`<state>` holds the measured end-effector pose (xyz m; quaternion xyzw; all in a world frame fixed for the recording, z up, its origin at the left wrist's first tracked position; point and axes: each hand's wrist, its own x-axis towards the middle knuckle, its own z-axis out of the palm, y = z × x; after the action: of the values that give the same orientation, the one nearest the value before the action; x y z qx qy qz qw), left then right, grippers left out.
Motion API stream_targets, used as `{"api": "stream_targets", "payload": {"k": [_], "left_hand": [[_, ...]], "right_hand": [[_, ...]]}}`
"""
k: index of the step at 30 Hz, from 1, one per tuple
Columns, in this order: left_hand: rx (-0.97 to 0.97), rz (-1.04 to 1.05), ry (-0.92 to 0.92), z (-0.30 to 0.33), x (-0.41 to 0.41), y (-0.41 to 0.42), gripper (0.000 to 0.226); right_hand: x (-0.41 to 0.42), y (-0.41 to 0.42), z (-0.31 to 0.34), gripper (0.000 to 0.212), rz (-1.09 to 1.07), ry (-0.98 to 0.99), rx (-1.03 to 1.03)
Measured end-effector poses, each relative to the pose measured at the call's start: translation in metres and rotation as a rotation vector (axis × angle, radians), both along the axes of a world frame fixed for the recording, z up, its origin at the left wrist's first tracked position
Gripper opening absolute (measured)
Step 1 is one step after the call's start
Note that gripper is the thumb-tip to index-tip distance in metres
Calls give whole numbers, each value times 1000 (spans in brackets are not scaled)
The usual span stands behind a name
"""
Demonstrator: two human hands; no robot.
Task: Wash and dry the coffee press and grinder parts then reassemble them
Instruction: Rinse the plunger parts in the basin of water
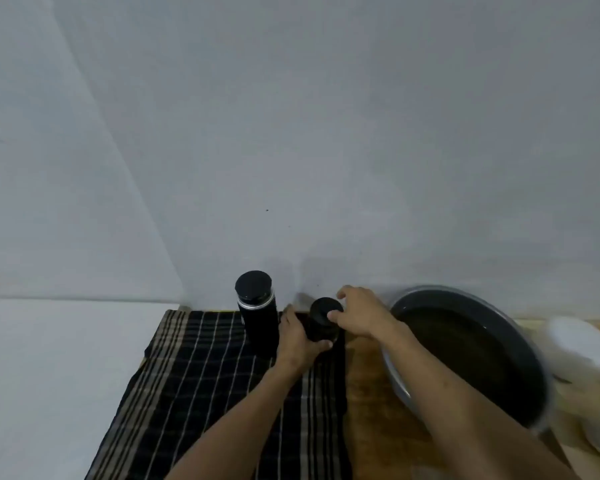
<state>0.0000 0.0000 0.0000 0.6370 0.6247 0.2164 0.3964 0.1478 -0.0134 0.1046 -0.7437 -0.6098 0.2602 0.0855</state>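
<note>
Two hands: both on one black canister point(323, 320), upright, near the tabletop's point(368, 382) back edge.
Left hand point(297, 337): grips its body.
Right hand point(359, 311): fingers pinch the lid from above.
Axis: vertical; I judge the lid is being twisted.

Head-worn camera looks forward and down, mostly at wall point(291, 133).

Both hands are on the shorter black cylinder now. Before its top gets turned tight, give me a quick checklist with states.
1. Left hand grips the shorter cylinder's body: ok.
2. Right hand fingers on its cap: ok.
3. Cap seated square: cannot tell.
4. Parts dry: cannot tell.
5. Taller cylinder upright on the checked cloth, apart from the hands: ok.
6. Basin of dark water close by right forearm: not ok.
</note>
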Motion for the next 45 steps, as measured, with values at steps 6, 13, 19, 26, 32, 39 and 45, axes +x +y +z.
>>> {"api": "stream_targets", "payload": {"k": [6,13,19,26,32,39,45], "left_hand": [[-29,-2,-82,-41,1,23,96],[68,-102,-59,-55,-1,27,77],[110,-138,85,-44,-3,28,71],[96,-156,194,-21,3,22,80],[207,-260,-156,29,11,8,118],[315,-525,-288,86,74,19,115],[320,-608,-289,69,145,-6,51]], "right_hand": [[-17,25,-18,60,-97,-95,-129],[-42,40,-20,64,-186,-264,-121],[-51,51,-14,45,-129,-290,-144],[-44,57,30,42,-95,-197,-71],[5,56,108,43,-76,-48,-34],[75,19,130,83,14,-161,-207],[138,-8,101,104,79,-151,-313]]}}
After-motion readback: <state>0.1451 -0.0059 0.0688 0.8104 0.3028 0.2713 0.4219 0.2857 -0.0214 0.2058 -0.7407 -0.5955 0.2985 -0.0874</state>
